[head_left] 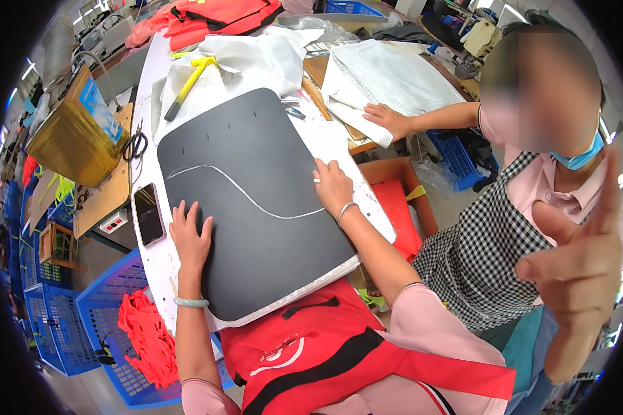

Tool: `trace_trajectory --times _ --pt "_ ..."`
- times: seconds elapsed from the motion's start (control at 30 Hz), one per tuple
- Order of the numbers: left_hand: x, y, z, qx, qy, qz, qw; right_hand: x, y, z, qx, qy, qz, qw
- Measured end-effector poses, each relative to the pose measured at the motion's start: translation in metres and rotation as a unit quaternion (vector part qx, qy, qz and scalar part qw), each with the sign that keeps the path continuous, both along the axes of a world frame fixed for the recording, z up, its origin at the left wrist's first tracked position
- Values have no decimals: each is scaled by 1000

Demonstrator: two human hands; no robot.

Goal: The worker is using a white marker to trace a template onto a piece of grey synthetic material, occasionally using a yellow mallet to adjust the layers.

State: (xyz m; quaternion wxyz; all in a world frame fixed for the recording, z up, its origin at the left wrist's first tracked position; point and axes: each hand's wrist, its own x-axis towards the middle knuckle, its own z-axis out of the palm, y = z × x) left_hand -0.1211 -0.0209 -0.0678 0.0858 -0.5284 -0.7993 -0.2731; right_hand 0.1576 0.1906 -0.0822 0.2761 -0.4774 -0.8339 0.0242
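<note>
and here's the dark grey panel (277, 256), flat on the white table (159, 273), with a hand at each long edge. left hand (192, 232): fingers spread, resting at the left side. right hand (334, 188): laid loosely over the right edge, neither one clamped on anything. a thin white cord (284, 217) curves across the panel, perhaps running under the right wrist, hard to tell. black phone (148, 213) near the left hand, yellow hammer (189, 86) beyond the panel!
</note>
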Motion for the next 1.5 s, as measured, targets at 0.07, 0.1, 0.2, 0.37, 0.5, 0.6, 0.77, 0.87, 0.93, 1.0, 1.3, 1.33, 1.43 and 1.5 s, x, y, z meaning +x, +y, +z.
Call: trace_trajectory --times 0.07,0.1,0.2,0.37,0.5,0.6,0.77,0.87,0.93,1.0,1.3,1.33,1.43,1.5 --pt "-1 6 -6 -20 13 20 1000 0 1 0 -3 3 -1 1000" --pt "-1 7 -9 -38 6 36 999 0 1 -1 -6 6 0 1000" --pt "-3 8 -11 -58 -4 50 997 -1 0 2 -16 15 -9 1000" --pt "-2 12 -7 -60 -19 50 997 -2 0 4 -14 11 -1 1000" --pt "4 10 -5 -53 4 68 996 -2 0 4 -15 8 3 1000" --pt "8 10 -3 -72 5 70 995 1 1 2 -17 13 10 1000" --pt "7 15 -4 -95 7 66 993 5 3 6 -39 5 0 999" --pt "5 17 -1 -82 5 66 994 6 -4 40 -43 131 48 989" --pt "3 20 -1 -83 5 70 994 4 -30 111 -130 290 206 926" --pt "1 14 -3 -90 9 65 994 12 -76 184 -237 428 425 762" --pt "6 16 0 -104 0 76 992 24 -95 223 -370 536 533 540" --pt "7 15 -1 -96 0 72 993 21 -79 213 -366 470 456 661" --pt "8 15 -1 -92 -2 71 993 23 -27 145 -463 297 162 819" --pt "7 17 1 -99 -7 75 992 35 -22 102 -532 559 172 612"
